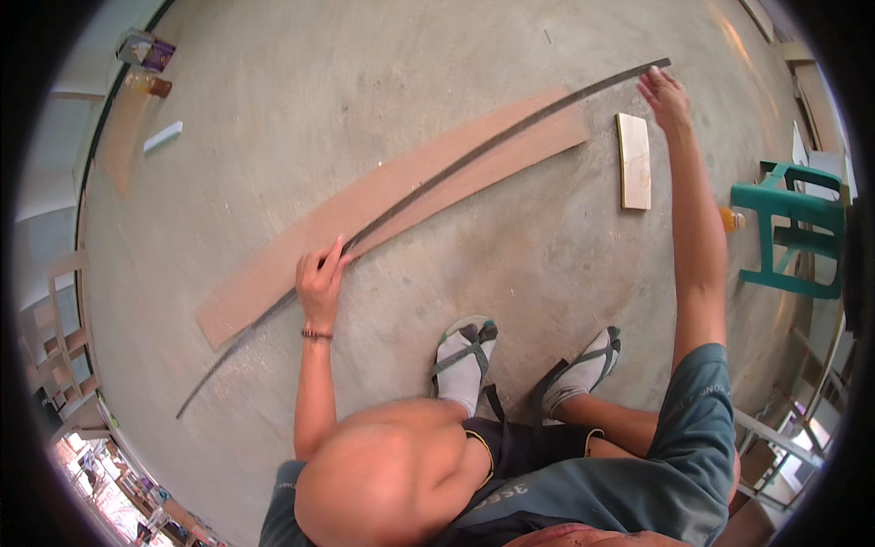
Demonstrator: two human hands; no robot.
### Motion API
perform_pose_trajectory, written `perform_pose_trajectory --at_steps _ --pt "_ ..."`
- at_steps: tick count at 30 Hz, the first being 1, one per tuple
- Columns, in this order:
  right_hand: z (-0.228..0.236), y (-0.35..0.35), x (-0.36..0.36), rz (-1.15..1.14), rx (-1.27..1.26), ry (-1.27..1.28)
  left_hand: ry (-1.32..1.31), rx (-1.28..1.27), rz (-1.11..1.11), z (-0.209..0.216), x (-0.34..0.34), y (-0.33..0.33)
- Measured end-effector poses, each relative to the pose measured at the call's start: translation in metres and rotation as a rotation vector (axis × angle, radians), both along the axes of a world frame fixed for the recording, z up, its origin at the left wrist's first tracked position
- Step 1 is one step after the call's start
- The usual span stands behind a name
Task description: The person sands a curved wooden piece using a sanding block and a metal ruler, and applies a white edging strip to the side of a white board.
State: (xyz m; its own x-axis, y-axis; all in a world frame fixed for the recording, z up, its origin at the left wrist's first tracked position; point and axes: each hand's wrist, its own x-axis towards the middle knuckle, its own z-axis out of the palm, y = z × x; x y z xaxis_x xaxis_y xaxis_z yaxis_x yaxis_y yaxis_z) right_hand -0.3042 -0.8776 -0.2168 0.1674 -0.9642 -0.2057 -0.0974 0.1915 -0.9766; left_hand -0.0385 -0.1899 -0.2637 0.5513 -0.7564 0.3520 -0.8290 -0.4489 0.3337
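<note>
One dark strip (454, 167); left hand (319, 284) hides part.

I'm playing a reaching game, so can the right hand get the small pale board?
Probably yes: the pale board lies near the right hand, uncovered, though that hand's fingers are at the end of the dark strip.

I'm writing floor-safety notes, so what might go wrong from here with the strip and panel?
The dark strip runs well past the left hand, so its loose end might swing or drag.

The brown panel lies flat on the floor with no clamp in view; it could slide if pushed.

The right hand is close to the strip's other end, where a slip might let that end drop.
</note>
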Motion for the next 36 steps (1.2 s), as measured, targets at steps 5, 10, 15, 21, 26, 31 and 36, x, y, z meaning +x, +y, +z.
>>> perform_pose_trajectory --at_steps 5,10,15,21,26,31,36 --pt "-0.052 0.014 -0.068 -0.005 -0.395 1.199 0.085 0.034 -0.124 -0.001 -0.012 -0.079" --pt "-0.073 0.138 -0.057 0.127 -0.42 1.327 -0.014 0.071 0.022 0.001 -0.041 -0.08" --pt "-0.073 0.152 -0.055 0.026 -0.626 1.31 0.087 0.217 0.083 0.004 -0.081 -0.049" --pt "-0.062 0.375 0.068 0.498 -1.129 0.768 0.151 0.338 0.308 -0.002 -0.099 -0.027" --pt "-0.053 0.522 0.137 0.924 -0.864 0.587 0.09 0.4 0.368 -0.014 -0.094 -0.027" --pt "-0.071 0.428 0.1 0.79 -0.949 0.764 0.093 0.47 0.391 -0.011 -0.093 -0.023" --pt "-0.037 0.261 0.077 0.169 -0.533 1.246 0.092 0.419 0.376 -0.015 -0.09 -0.02"
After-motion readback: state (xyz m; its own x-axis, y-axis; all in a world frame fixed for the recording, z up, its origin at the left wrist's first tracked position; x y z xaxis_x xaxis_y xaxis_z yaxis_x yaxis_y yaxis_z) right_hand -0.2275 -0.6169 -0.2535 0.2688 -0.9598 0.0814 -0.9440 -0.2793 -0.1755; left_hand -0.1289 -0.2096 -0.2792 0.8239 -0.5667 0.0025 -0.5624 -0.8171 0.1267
